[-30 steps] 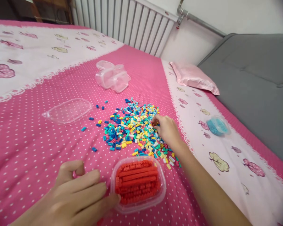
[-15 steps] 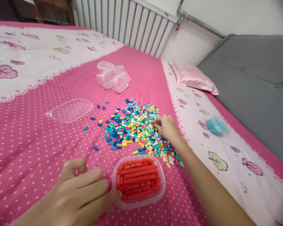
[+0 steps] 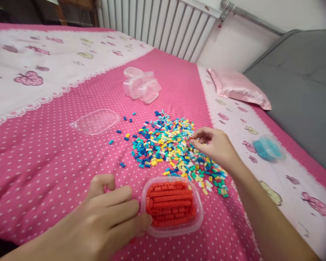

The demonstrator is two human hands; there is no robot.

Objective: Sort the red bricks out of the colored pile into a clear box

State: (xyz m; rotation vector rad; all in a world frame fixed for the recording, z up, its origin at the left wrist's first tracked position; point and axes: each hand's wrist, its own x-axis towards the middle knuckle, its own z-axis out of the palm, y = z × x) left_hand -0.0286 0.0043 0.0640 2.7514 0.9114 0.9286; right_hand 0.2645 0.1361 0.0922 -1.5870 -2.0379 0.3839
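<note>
My right hand (image 3: 214, 145) is at the right side of a pile of small colourful toy bricks (image 3: 168, 143), thumb and forefinger pinched on a small red brick (image 3: 191, 138). My left hand (image 3: 111, 214) has its fingers curled, with a fingertip against the left rim of a clear plastic container (image 3: 199, 224). Rows of red bricks (image 3: 171, 203) fill that container. A bit of red shows beneath the left fingers; whether it is held or lies on the bed I cannot tell.
On the pink dotted bedspread (image 3: 43, 159) lie a clear lid (image 3: 97, 122) and a cluster of clear containers (image 3: 141, 85). A container of blue pieces (image 3: 267, 148) sits at the right. Beyond are a pink pillow (image 3: 239, 87), a grey headboard (image 3: 301, 87) and a radiator (image 3: 157, 27).
My right hand has drawn back slightly from the pile, with red now showing between its fingertips. The left stays by the container. The whole view has shifted slightly.
</note>
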